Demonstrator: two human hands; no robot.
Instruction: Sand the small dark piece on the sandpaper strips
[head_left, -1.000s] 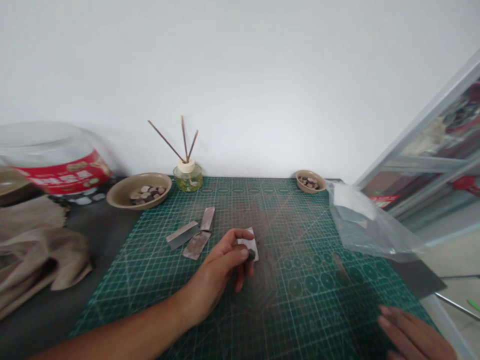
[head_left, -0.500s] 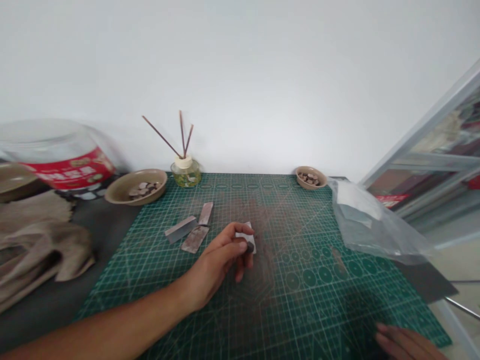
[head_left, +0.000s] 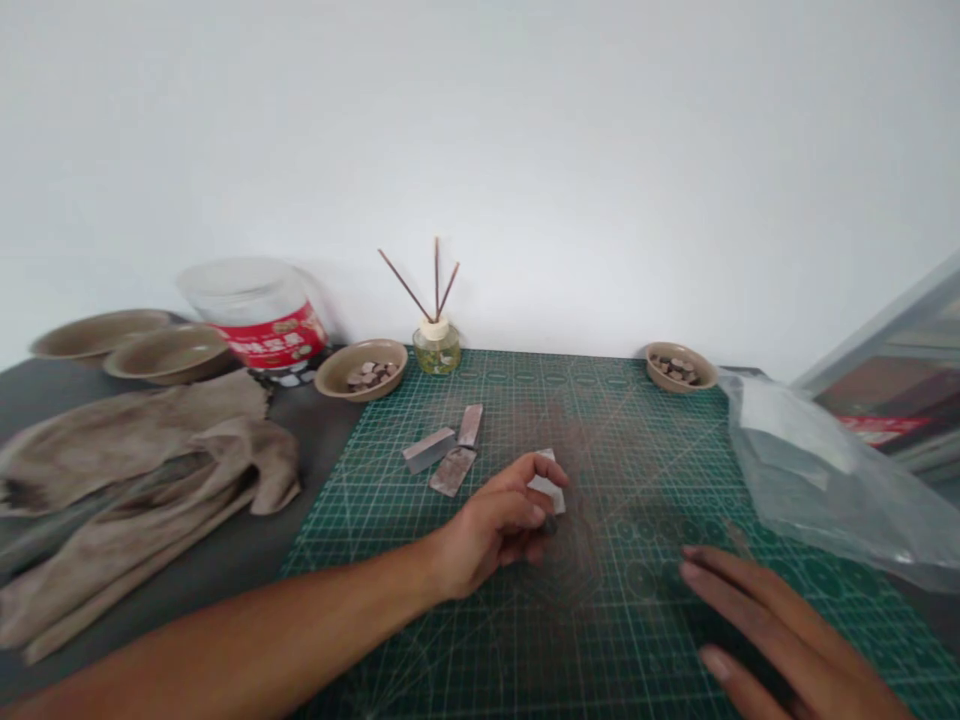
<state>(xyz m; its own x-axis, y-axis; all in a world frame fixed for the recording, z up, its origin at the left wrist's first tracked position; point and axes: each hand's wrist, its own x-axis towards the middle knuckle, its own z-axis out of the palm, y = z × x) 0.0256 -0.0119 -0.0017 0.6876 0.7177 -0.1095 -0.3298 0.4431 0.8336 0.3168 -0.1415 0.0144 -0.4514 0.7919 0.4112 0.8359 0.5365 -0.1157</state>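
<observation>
Two hands over the green cutting mat [head_left: 637, 450]. Left hand [head_left: 491, 530] is curled, fingers [head_left: 525, 517] gripping a white paper scrap [head_left: 547, 482], with a small dark piece [head_left: 552, 524] at its near edge, mid-mat; contact with the mat can't be confirmed. Right hand [head_left: 772, 630] is open, fingers spread, well right of it. Three grey-brown strips [head_left: 452, 471] lie just left. Tip: keep the pinch firm and wrist low so the dark piece can't slip.
</observation>
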